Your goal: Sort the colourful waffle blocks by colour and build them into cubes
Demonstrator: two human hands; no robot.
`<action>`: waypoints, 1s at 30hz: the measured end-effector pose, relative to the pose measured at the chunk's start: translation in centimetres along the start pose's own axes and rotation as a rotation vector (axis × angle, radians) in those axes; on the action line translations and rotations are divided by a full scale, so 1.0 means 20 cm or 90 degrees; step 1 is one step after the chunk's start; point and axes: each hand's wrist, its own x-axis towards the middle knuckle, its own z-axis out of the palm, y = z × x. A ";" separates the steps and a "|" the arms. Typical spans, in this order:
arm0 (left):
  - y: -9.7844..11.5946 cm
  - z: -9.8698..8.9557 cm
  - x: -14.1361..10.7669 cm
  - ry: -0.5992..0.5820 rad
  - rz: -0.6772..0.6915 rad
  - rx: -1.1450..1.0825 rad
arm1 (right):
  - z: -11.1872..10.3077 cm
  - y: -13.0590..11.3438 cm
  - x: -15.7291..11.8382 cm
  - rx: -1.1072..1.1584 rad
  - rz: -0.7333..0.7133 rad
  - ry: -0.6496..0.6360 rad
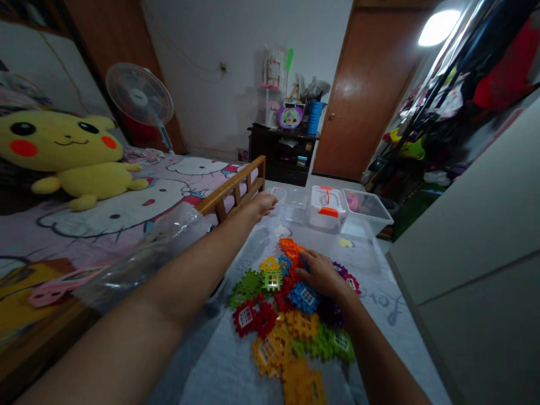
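Note:
My left arm stretches forward over the bed rail side, and my left hand (262,205) is by the near edge of a clear plastic tray (279,194). Its fingers point forward, loosely apart; whether they touch the tray is unclear. My right hand (319,272) lies palm down on the pile of interlocking plastic building blocks, fingers spread over the orange blocks (290,246). Around it are blue blocks (304,297), red blocks (255,316), green blocks (247,288), yellow-orange blocks (276,346) and purple blocks partly under my wrist. Several have white window shapes.
At the far end of the cloth-covered table (396,304) stand a white lidded box (327,207) with orange latches and a clear bin (366,216). A wooden rail (230,191) separates the bed at left. A plastic bag (156,253) and a yellow plush toy (90,163) lie there.

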 end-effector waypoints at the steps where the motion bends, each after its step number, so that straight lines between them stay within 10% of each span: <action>1: 0.03 -0.02 -0.05 -0.039 0.006 0.022 | 0.00 -0.01 -0.02 -0.006 -0.001 0.007; 7: 0.00 -0.26 -0.48 -0.212 0.256 0.343 | 0.02 -0.07 -0.15 -0.012 -0.024 0.040; 14: -0.22 -0.56 -0.93 -0.014 0.339 0.854 | 0.05 -0.08 -0.22 -0.027 0.009 0.111; 22: -0.42 -0.62 -0.97 -0.005 0.230 0.980 | 0.10 -0.06 -0.24 0.012 0.013 0.139; 30: -0.32 -0.56 -1.03 -0.018 0.369 0.860 | 0.05 -0.08 -0.29 0.232 -0.048 0.248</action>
